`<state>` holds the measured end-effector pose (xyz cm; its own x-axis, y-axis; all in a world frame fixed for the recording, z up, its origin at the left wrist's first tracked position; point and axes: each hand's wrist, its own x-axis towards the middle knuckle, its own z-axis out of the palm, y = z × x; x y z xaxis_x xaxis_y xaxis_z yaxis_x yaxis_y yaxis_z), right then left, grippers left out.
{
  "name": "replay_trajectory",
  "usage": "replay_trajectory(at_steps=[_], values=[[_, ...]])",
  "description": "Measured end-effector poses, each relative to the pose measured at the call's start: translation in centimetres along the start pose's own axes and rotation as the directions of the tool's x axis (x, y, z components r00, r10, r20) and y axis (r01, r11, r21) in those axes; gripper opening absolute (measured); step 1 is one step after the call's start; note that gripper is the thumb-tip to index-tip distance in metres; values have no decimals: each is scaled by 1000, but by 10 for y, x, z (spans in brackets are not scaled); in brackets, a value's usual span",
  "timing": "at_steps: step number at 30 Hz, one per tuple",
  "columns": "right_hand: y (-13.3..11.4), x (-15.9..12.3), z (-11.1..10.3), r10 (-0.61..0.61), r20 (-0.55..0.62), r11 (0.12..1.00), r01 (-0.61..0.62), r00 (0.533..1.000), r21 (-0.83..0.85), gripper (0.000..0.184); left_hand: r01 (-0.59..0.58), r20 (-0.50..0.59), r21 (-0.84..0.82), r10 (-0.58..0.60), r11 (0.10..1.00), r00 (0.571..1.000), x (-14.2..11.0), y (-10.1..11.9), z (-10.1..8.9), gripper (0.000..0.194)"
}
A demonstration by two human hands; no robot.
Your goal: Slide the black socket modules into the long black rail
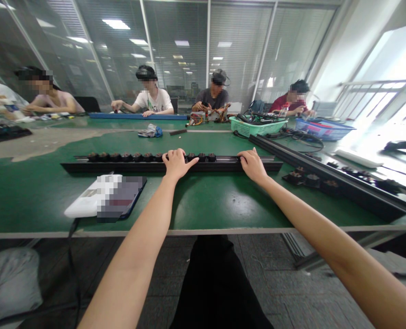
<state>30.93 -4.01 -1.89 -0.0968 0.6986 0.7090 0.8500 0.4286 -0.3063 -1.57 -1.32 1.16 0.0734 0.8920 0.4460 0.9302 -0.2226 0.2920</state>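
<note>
A long black rail (223,166) carrying a row of small dark round parts (125,157) lies crosswise on the green workbench (210,201). The left hand (178,163) rests over the rail among the parts, and the right hand (253,166) curls onto it further along; whether either is clamped on cannot be told.

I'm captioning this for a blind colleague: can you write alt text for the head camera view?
A bare left hand and right hand rest on a long black metal rail carrying a row of small dark round parts, on a green workbench. Other people, one in a white T-shirt, work across the bench.
</note>
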Motion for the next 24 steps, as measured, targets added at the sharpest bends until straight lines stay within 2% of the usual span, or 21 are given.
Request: replay_trajectory(at_steps=[14, 24], values=[[1, -2, 3, -4, -32, 999, 3, 999, -37, 26, -2, -7, -2, 2, 1000, 1000, 0, 0, 1, 47], [0, -2, 1, 18, -15, 1000, -18, 1000, 7, 28, 1, 1, 2, -1, 1000, 1000, 0, 1, 0, 48]])
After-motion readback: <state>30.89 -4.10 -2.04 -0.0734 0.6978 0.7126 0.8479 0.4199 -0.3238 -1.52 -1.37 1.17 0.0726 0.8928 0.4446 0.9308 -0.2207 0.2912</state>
